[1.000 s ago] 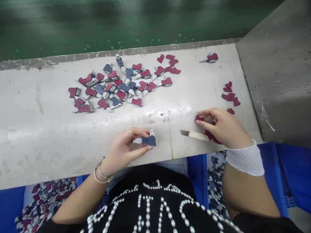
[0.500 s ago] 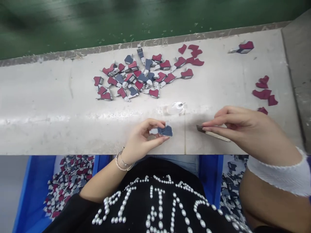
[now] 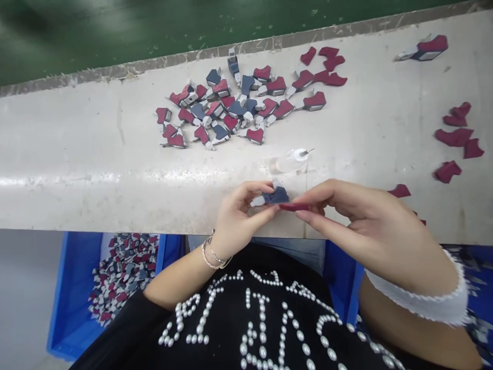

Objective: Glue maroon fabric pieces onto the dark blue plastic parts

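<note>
My left hand (image 3: 239, 215) pinches a navy and white shoe-upper piece (image 3: 276, 196) at its fingertips, just above the bench's front edge. My right hand (image 3: 360, 224) reaches in from the right and holds a thin maroon fabric piece (image 3: 294, 207) between its fingertips, right next to the navy piece. A white mesh band (image 3: 418, 303) circles my right wrist. A heap of navy, white and maroon pieces (image 3: 221, 105) lies further out on the bench, beyond a small clear bottle with a needle tip (image 3: 296, 160).
Loose maroon pieces (image 3: 454, 136) and an assembled piece (image 3: 423, 48) lie on the right of the pale bench (image 3: 77, 154). Below its edge, a blue bin (image 3: 73, 293) holds several mixed pieces. Another blue bin (image 3: 342, 275) stands at my right.
My right hand has moved left to my left hand, now holding a maroon piece; the small blade it held is out of sight. The camera view has shifted, moving the bench contents up and right.
</note>
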Demonstrator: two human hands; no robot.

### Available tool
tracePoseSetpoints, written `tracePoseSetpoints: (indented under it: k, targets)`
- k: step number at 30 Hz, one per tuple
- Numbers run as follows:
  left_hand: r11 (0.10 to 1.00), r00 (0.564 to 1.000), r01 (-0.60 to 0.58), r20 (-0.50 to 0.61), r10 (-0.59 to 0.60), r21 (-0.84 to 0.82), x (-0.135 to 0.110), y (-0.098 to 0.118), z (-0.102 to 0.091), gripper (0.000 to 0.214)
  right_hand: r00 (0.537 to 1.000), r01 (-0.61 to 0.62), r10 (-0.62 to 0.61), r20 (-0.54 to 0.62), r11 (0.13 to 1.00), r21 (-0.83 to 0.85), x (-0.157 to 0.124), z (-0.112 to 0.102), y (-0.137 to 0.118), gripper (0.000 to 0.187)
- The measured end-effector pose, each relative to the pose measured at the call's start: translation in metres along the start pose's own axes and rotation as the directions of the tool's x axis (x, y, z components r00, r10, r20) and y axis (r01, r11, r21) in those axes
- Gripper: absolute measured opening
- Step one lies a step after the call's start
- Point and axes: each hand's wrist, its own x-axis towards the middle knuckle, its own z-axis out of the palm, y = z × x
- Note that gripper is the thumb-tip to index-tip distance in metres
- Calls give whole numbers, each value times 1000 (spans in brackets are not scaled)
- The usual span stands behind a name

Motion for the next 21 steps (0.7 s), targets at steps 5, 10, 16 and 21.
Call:
tracePoseSetpoints:
  k: [5,10,16,21]
  targets:
    - [969,975,-220,-7,222,111,-1,-5,-2,32,996,-51,46,72,996,78,11,2,-4,17]
    - [945,962,-267,-9,274,187,-4,-9,-4,36,988,-154,149,48,982,107,16,5,-1,18]
    - [926,945,-324,33,324,191,-4,-12,-6,43,979,-203,198,48,967,156,17,3,6,18]
    - [897,925,-376,40,377,230,-3,-13,-8,41,984,-179,172,51,963,199,20,3,6,11]
